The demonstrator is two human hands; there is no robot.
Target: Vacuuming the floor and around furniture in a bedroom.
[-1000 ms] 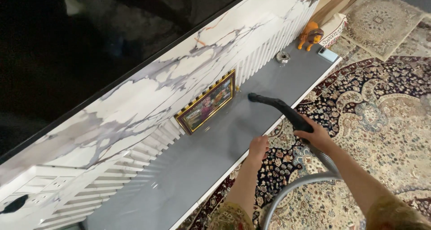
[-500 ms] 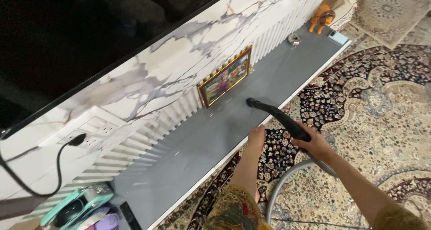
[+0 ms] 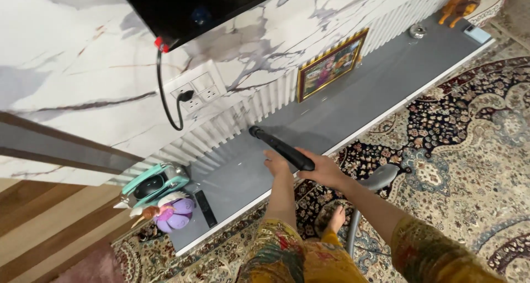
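Note:
My right hand [image 3: 327,173] grips the black vacuum tube [image 3: 282,147]. The tube's narrow nozzle tip [image 3: 255,131] rests on the grey low shelf [image 3: 381,81], close to the ribbed white back panel. My left hand [image 3: 275,162] lies on the shelf near its front edge, just left of the tube, holding nothing. A grey hose [image 3: 380,178] runs back from my right hand and down over the patterned carpet [image 3: 458,145]. My bare foot [image 3: 334,219] shows below, between my arms.
A gold-framed picture [image 3: 331,65] leans on the panel. At the shelf's left end sit a teal case [image 3: 155,186], a purple toy [image 3: 174,214] and a black remote [image 3: 205,207]. A lion figurine [image 3: 461,3], small metal dish [image 3: 418,31] and phone [image 3: 477,34] stand far right. A black cable hangs from the wall socket [image 3: 196,92].
The view and both hands have shifted left along the shelf. The nozzle moved away from the framed picture toward the shelf's left end, and the socket, case and toy came into view.

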